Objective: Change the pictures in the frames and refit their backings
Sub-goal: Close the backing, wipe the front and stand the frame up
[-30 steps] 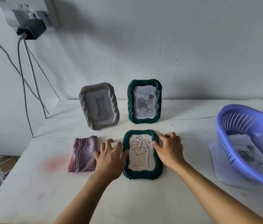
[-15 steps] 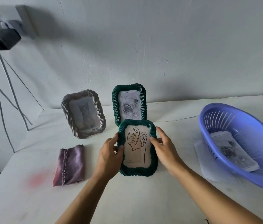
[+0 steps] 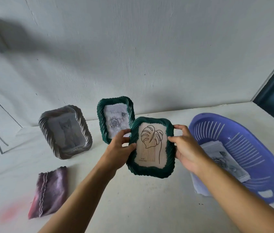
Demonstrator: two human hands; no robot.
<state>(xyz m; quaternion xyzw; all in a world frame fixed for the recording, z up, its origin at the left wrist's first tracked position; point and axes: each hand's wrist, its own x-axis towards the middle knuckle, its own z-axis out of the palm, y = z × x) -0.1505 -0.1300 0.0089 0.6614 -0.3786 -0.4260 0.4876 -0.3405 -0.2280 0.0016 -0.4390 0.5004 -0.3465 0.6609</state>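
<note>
both hands held the leaf-drawing frame (image 3: 151,147) up off the white table (image 3: 132,207), its face toward the camera and slightly askew. the left hand (image 3: 119,148) gripped the frame's left edge, thumb on the front rim and fingers curled behind. the right hand (image 3: 186,148) clasped the right edge the same way. behind it stood two more frames near the wall, side by side: a green rose frame (image 3: 114,115) and a grey cat frame (image 3: 65,132). at the right, a purple basket (image 3: 233,120) held loose prints (image 3: 225,158) and had a white sheet under it. a folded purple cloth (image 3: 50,190) lay on the table at the left.
</note>
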